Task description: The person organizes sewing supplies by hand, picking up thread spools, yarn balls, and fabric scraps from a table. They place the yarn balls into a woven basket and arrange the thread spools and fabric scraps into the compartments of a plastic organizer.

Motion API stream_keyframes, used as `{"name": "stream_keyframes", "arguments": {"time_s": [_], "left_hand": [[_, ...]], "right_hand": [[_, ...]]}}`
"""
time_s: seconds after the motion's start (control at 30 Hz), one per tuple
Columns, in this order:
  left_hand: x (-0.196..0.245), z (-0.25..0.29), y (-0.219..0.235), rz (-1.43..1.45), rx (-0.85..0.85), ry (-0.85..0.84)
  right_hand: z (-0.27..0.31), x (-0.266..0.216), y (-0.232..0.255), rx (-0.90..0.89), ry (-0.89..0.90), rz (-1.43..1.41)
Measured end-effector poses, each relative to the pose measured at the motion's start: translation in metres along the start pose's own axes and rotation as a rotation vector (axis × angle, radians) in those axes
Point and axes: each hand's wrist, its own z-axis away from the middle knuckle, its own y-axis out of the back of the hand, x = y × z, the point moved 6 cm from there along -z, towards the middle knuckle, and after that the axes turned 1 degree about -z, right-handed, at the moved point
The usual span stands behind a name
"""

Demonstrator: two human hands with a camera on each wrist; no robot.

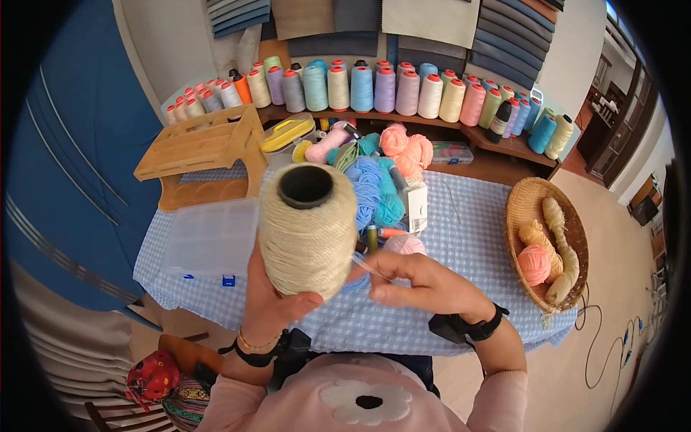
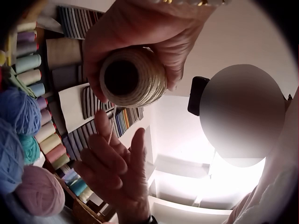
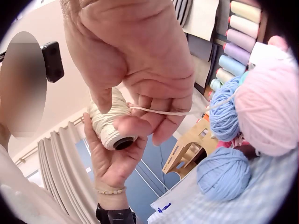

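Note:
My left hand (image 1: 270,295) grips a large cone of cream yarn (image 1: 308,241) around its lower side, lifted over the table's front with its dark hollow core tilted toward me. A loose yarn strand (image 3: 168,113) leads off the cone and runs across the curled fingers of my right hand (image 1: 428,284), which holds it just right of the cone. In the left wrist view the cone (image 2: 149,84) sits between thumb and fingers, and the right hand (image 2: 110,170) has its index finger close below it. Behind the cone lie blue yarn skeins (image 1: 365,189) and a pale pink ball (image 1: 405,245).
A checked cloth (image 1: 468,245) covers the table. A wicker basket (image 1: 512,245) with yarn stands at the right. On the left are a wooden rack (image 1: 201,147) and a clear plastic box (image 1: 209,234). Many thread cones (image 1: 385,90) line the back shelf.

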Motion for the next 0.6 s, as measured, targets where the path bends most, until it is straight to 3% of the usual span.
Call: {"name": "stream_keyframes", "arguments": {"time_s": [0.1, 0.27, 0.33, 0.4, 0.5, 0.6], "left_hand": [[0.011, -0.006, 0.019, -0.135, 0.164, -0.04], [0.003, -0.023, 0.037, -0.429, 0.218, -0.13], [-0.002, -0.027, 0.032, -0.748, 0.143, -0.166], [-0.002, -0.028, 0.025, -0.812, 0.125, -0.173], [-0.008, -0.026, 0.007, -0.978, -0.095, -0.151], [-0.017, -0.022, -0.006, -1.106, -0.21, -0.067]], "right_hand": [[0.013, -0.021, 0.003, 0.027, 0.01, 0.226], [0.032, -0.047, -0.006, 0.001, 0.118, 0.605], [0.039, -0.065, -0.008, 0.081, 0.191, 0.733], [0.044, -0.076, -0.004, 0.126, 0.21, 0.733], [0.053, -0.085, 0.014, 0.364, 0.149, 0.51], [0.053, -0.087, 0.016, 0.428, 0.188, 0.435]]}}
